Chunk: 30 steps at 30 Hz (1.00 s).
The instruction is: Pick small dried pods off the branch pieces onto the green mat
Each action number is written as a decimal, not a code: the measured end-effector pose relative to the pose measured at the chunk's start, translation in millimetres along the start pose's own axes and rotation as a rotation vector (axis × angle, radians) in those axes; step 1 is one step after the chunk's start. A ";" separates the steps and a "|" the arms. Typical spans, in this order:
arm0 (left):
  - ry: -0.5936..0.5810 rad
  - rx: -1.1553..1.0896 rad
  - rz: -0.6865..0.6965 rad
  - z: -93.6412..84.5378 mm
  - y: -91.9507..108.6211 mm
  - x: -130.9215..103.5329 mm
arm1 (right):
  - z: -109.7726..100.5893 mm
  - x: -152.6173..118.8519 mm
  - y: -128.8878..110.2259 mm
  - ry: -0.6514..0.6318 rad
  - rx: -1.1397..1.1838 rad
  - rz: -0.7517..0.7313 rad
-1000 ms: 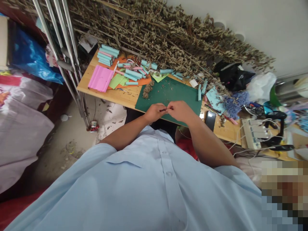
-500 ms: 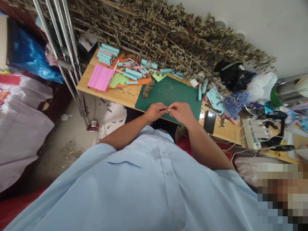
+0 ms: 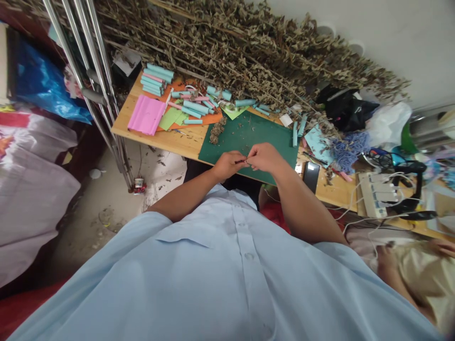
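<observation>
My left hand (image 3: 229,165) and my right hand (image 3: 263,157) meet over the front edge of the green mat (image 3: 261,131). The fingers of both are pinched together around something small and dark, too tiny to make out. A dried brown clump (image 3: 217,131) lies at the mat's left side, with crumbs scattered beyond my hands. Left of the mat, blue and pink paper rolls (image 3: 196,108) rest on orange and green sheets, beside a folded pink paper (image 3: 146,114).
Dried leafy stalks (image 3: 227,47) line the back of the table. To the right are a black phone (image 3: 311,176), blue yarn (image 3: 346,151) and a power strip (image 3: 371,194) with cables. Metal crutches (image 3: 92,80) stand left. Another person's arm (image 3: 394,279) shows at lower right.
My right hand has shifted slightly up and left, its fingers still close to my left hand. The view has moved a little, and another person's arm and clothing now show at lower right.
</observation>
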<state>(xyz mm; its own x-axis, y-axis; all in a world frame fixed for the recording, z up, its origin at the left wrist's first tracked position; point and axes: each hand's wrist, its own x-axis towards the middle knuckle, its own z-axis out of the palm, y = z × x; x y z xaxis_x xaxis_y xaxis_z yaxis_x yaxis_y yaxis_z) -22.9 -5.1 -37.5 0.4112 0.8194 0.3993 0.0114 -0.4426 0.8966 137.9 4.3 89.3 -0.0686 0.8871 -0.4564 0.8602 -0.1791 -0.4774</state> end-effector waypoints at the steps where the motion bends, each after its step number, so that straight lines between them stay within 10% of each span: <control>1: 0.002 0.000 -0.006 -0.3 0.5 0.3 | -1.2 0.4 -2.1 0.006 -0.025 -0.014; 19: 0.037 -0.021 0.016 1.6 -3.6 -2.5 | 25.2 -17.6 33.1 0.218 0.235 -0.190; 30: 0.037 -0.026 0.011 2.1 -3.3 -2.2 | 21.4 -35.4 20.7 0.289 -0.214 -0.397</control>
<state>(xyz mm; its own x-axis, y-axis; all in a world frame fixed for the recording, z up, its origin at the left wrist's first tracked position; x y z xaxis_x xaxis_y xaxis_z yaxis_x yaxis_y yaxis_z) -21.9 -6.3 -41.7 0.3768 0.8278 0.4157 -0.0166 -0.4427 0.8965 147.3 -39.9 79.4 -0.2939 0.9553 -0.0322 0.8823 0.2582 -0.3935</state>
